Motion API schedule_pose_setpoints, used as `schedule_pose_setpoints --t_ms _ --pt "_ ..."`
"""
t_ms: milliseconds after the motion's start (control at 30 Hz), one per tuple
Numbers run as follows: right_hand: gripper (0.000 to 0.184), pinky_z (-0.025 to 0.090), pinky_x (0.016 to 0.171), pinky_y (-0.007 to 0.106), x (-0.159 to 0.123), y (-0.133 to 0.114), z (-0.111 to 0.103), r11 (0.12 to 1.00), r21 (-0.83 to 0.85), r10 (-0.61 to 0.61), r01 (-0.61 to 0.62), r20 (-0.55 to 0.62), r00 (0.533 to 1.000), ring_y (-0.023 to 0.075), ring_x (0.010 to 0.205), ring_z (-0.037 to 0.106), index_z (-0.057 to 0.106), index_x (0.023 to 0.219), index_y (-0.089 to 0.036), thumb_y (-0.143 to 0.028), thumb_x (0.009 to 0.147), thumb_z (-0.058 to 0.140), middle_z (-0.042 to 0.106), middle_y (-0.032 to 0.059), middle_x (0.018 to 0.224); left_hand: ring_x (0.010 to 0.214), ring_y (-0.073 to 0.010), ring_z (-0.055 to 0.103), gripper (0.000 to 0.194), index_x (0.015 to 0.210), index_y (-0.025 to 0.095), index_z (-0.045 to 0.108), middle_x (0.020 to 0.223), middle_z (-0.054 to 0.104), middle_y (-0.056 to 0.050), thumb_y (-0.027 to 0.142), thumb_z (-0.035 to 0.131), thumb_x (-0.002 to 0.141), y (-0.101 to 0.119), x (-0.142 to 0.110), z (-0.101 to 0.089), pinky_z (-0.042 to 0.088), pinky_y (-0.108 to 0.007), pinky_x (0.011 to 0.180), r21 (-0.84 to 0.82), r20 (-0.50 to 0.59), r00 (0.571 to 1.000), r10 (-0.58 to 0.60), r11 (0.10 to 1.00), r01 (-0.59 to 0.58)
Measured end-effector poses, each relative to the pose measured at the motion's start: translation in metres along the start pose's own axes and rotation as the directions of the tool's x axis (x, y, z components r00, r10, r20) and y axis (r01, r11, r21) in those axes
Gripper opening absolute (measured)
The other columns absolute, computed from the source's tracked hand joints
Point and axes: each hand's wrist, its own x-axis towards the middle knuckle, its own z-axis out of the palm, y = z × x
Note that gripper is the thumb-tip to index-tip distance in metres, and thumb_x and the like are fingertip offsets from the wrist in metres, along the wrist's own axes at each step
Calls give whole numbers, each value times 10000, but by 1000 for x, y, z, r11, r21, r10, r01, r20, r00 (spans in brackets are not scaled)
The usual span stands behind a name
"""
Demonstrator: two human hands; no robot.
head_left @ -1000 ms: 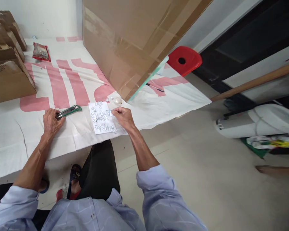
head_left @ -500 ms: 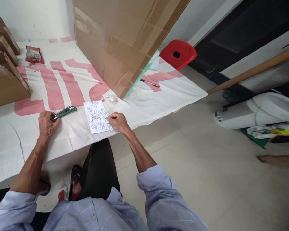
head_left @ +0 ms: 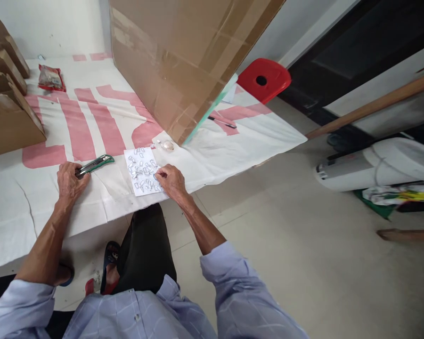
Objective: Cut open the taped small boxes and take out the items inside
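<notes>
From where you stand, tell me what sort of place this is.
Probably a small workshop or packing room: a large taped cardboard box and open cartons share a cloth-covered table with a green utility knife.

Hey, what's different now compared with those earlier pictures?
The right hand has moved toward the person and a little left, in over the paper sheet. A small blue-edged piece is at its fingertips; whether its grip has loosened, I can't tell. The left hand stayed at the end of the green utility knife.
</notes>
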Motion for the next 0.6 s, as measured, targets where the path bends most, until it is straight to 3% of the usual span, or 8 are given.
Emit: schedule_pose_setpoints --t_ms 200,400,600 --pt "211 441 766 357 0 -3 4 993 -89 -78 77 -15 997 256 924 592 660 745 -243 -231 948 603 713 89 921 1031 -349 635 152 882 244 629 935 680 -103 328 684 767 -2 1 1 490 -506 992 -10 -4 1000 -12 1000 12" --pt "297 432 754 344 -1 0 0 996 7 -84 84 2 996 235 859 554 592 673 -249 -255 964 532 666 68 860 1137 -376 641 223 980 235 651 1037 718 -127 337 690 786 0 -2 -2 483 -532 1036 -52 18 999 -38 998 39" --pt "265 456 783 342 -2 0 -3 994 91 -57 60 -34 998 219 820 578 602 683 -242 -300 934 540 652 52 825 1074 -351 662 247 963 244 671 992 730 -101 346 719 743 8 -1 -10 489 -509 1039 -136 43 992 -119 983 124"
